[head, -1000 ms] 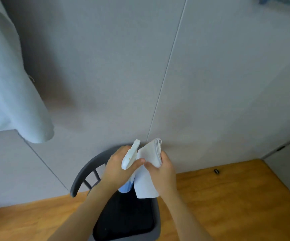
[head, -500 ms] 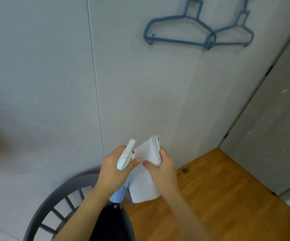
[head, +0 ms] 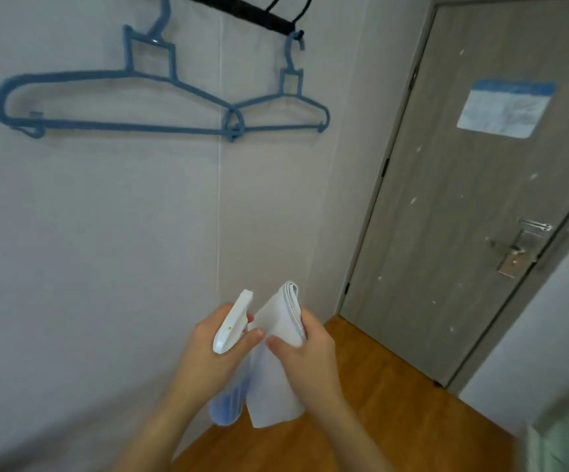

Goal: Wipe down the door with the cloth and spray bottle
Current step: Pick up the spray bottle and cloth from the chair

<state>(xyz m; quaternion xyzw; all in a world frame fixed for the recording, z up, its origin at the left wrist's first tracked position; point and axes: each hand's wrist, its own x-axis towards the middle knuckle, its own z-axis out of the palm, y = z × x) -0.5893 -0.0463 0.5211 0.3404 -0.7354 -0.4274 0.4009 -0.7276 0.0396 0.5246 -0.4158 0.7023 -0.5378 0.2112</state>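
While left hand [head: 208, 349] grips one spray bottle [head: 230, 327], right hand [head: 305, 352] pinching one cloth [head: 276, 335], two hangers [head: 113, 97]

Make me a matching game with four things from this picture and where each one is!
Things:
1. spray bottle
2. cloth
3. hangers
4. paper notice

Places:
A. stuck on the door
B. hanging on the wall
C. held in the left hand
D. held in the right hand

Pairs: 1-C, 2-D, 3-B, 4-A
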